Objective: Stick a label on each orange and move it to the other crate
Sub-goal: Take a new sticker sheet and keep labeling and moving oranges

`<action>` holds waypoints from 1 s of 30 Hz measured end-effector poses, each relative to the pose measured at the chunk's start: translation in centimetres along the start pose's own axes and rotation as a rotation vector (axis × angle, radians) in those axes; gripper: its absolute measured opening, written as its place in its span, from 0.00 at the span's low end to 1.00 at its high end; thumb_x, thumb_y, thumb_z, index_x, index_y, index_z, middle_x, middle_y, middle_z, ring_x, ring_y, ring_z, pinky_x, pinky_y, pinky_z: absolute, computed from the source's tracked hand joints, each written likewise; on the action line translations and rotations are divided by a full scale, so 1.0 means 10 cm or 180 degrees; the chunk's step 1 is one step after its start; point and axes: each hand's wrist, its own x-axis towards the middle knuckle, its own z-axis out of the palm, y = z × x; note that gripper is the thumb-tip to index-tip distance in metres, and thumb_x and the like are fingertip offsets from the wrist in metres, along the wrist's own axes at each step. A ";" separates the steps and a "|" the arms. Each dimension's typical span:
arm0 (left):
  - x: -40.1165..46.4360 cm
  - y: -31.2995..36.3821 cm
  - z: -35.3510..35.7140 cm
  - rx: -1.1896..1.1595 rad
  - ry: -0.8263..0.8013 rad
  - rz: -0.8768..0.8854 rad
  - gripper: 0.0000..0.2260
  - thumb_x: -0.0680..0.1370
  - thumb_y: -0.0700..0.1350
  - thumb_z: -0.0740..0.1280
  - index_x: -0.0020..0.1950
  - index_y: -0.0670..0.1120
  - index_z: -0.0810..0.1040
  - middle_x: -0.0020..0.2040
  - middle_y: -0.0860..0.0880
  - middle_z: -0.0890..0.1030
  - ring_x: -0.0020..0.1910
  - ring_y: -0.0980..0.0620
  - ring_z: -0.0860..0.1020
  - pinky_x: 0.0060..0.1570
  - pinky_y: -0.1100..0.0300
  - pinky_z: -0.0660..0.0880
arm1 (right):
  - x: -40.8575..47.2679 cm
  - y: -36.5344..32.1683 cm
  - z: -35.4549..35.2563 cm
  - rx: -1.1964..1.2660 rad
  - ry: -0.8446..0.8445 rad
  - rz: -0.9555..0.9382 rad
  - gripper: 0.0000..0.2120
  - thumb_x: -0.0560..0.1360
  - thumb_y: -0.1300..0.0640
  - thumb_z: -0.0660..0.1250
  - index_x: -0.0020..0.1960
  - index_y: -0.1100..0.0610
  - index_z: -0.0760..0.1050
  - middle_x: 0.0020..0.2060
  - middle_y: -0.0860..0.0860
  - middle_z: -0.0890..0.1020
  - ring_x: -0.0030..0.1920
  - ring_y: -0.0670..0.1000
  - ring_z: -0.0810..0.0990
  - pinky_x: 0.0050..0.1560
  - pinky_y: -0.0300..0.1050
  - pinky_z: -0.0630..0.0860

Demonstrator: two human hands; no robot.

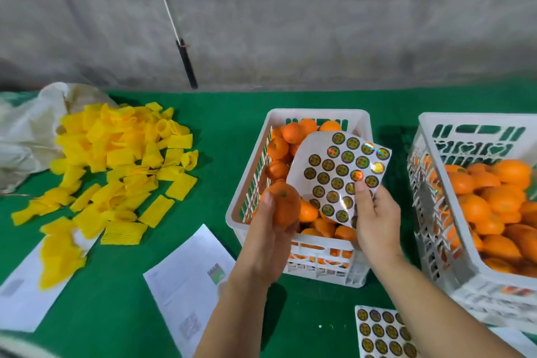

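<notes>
An orange (283,208) is gripped in the curled fingers of the left hand (268,237) and held above the near-left corner of the middle crate (316,267), stem side turned up, seemingly so that bare peel is offered for a label. The sticker sheet (338,176) is pinched by the right hand (374,219), thumb on its printed face, and kept tilted just beside the fruit, probably so a label can be peeled. The right crate (436,229) is kept near on the green worktop (122,299).
</notes>
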 end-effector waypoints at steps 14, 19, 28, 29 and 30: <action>-0.52 0.17 0.35 0.0098 -0.0410 -0.0034 0.52 0.67 0.59 0.84 0.80 0.36 0.62 0.76 0.32 0.72 0.75 0.31 0.71 0.75 0.35 0.67 | -0.73 -0.67 -0.61 -0.0454 0.0777 -0.0654 0.23 0.75 0.40 0.74 0.63 0.44 0.70 0.50 0.51 0.76 0.50 0.57 0.78 0.54 0.46 0.78; -0.60 0.21 0.47 0.0985 0.0000 0.0091 0.45 0.55 0.68 0.85 0.66 0.51 0.77 0.63 0.42 0.83 0.56 0.40 0.85 0.54 0.45 0.83 | -0.91 -0.98 -0.69 -0.2756 0.0145 -0.2146 0.22 0.79 0.38 0.66 0.68 0.46 0.78 0.62 0.50 0.72 0.62 0.59 0.70 0.60 0.53 0.61; -0.78 0.26 0.61 0.1177 -0.0245 0.0272 0.42 0.53 0.70 0.85 0.59 0.51 0.78 0.60 0.44 0.84 0.55 0.42 0.86 0.46 0.54 0.83 | -1.01 -1.13 -0.78 -0.2367 -0.0301 -0.1828 0.18 0.77 0.36 0.66 0.61 0.43 0.83 0.58 0.38 0.77 0.60 0.49 0.68 0.60 0.49 0.61; -0.80 0.27 0.62 0.1164 -0.0274 0.0267 0.42 0.53 0.70 0.85 0.59 0.51 0.78 0.60 0.43 0.84 0.56 0.41 0.85 0.46 0.53 0.83 | -1.03 -1.14 -0.77 -0.2231 -0.0308 -0.1764 0.18 0.77 0.37 0.66 0.60 0.44 0.84 0.57 0.38 0.78 0.60 0.48 0.69 0.61 0.49 0.62; -0.82 0.28 0.64 0.1240 -0.0289 0.0298 0.42 0.53 0.70 0.85 0.59 0.51 0.77 0.59 0.45 0.84 0.55 0.42 0.86 0.45 0.54 0.83 | -1.04 -1.16 -0.77 -0.2103 -0.0301 -0.1713 0.17 0.77 0.39 0.66 0.58 0.45 0.85 0.56 0.38 0.78 0.59 0.48 0.69 0.61 0.51 0.65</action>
